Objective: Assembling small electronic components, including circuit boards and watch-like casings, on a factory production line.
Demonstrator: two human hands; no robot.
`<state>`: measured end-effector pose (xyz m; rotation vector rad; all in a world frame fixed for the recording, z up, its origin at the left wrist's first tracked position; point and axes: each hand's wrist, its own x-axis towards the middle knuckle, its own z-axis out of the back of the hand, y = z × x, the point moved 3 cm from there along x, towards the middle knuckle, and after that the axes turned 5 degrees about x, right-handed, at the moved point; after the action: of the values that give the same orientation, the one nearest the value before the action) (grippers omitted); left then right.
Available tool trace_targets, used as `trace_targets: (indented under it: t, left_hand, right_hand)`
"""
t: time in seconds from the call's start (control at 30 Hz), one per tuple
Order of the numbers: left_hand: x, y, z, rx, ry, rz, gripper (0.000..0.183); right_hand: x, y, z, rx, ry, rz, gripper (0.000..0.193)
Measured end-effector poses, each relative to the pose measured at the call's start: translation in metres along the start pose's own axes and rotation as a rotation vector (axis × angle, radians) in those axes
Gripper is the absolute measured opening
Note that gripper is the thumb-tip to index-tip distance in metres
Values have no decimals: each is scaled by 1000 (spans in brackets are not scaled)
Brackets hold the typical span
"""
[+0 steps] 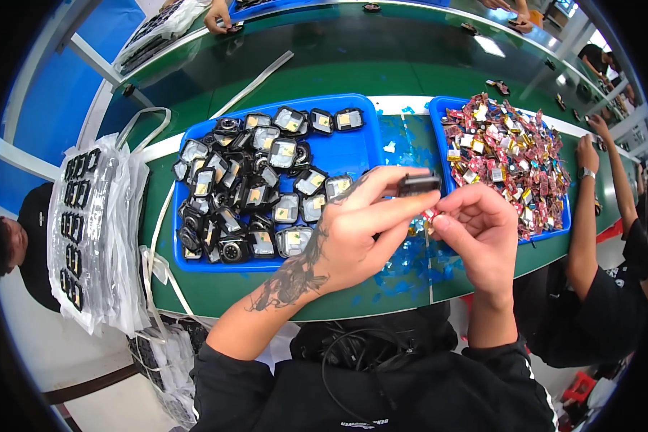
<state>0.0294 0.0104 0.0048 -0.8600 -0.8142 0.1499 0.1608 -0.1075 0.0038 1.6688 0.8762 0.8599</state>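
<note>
My left hand [363, 234], with a tattooed forearm, is closed on a small black case [419, 184], held on edge between the thumb side and fingers. Close against it, my right hand [486, 241] is closed in a pinch on a small red circuit board [430, 214], mostly hidden by the fingertips. Both hands are raised over the gap between two blue trays. The left tray [378, 133] holds many black cases [284, 153] with pale grey insides, lying at odd angles. The right tray [439, 119] is heaped with red circuit boards [493, 147] bearing yellow and white parts.
Blue film scraps [403, 270] litter the green table [331, 306]. Beyond a white rail runs a dark green belt [324, 72] carrying scattered parts. Bagged trays of black parts [97, 230] stand at left. A co-worker's arm [583, 223] is at right; another person's hand [217, 17] is at the far side.
</note>
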Motion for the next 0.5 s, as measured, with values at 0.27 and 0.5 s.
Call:
trace_targets:
  t: [0.27, 0.5]
  left_hand:
    - [-1, 3, 3, -138, 114, 190, 20]
    - [-6, 9, -8, -397, 95, 502, 13]
  right_hand:
    - [3, -2, 10, 144, 122, -27, 7]
    - [-10, -10, -2, 208, -71, -62, 14]
